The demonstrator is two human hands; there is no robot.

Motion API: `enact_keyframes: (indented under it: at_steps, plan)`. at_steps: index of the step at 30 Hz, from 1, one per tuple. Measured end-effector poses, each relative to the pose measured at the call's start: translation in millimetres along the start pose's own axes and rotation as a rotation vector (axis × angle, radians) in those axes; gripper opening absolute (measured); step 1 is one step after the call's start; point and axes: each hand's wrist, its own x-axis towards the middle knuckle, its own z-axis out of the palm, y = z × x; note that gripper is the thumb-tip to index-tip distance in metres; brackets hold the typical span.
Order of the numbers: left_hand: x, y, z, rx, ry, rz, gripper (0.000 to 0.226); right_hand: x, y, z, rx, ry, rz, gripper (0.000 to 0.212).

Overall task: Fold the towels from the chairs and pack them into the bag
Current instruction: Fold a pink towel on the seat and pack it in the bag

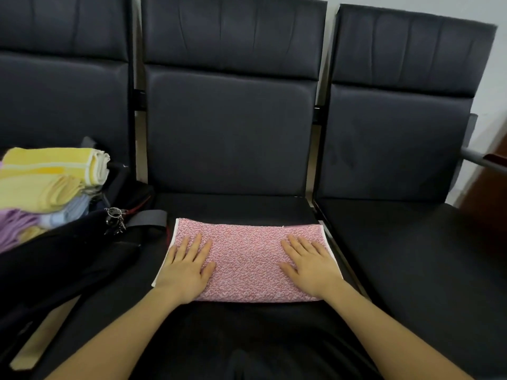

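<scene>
Head view: left hand (184, 266) and right hand (310, 263) press flat, fingers straight, hiding pink towel (247, 259) ends.

Place: a waiting area or office-type room, not a home.
Seating: a row of linked dark padded chairs (230, 133), joined side by side on one frame, as found in lobbies and waiting rooms.
Armrest: a grey metal arm (477, 157) at the right end of the row.
Wall: plain pale wall (491, 78) behind the chair backs.
Right edge: a reddish-brown wooden panel (488, 193); door or furniture, unclear.
</scene>
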Motion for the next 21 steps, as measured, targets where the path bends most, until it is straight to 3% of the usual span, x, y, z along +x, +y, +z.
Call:
enact_keyframes:
  at_steps: [5,7,9,11,19,21]
  plan:
    - [-31.5,3.6,-2.6,0.028,-0.041,0.007,0.059,-28.9,-9.1,-0.4,-0.027,-0.026,-0.021,0.122]
    - [-38.6,3.6,-4.3,0.016,-0.056,0.023,0.059,-35.3,-12.1,-0.8,-0.01,-0.056,-0.018,0.104]
    - [-39.3,0.7,-10.7,-0.071,-0.092,0.039,0.061,-37.3,-14.0,-3.8,0.013,-0.084,0.001,0.073]
    - [-39.7,-4.0,-20.6,-0.174,-0.087,0.04,0.059,-38.6,-15.5,-11.6,0.044,-0.097,0.017,0.058]
    - [-65.3,-20.7,-16.5,-0.124,0.216,-0.186,0.048,-34.9,-42.5,-7.1,0.169,0.073,-0.032,0.046]
    - [-65.6,-23.5,-9.3,-0.131,0.297,-0.17,0.043,-31.7,-53.6,-3.0,0.187,0.1,-0.051,0.045]
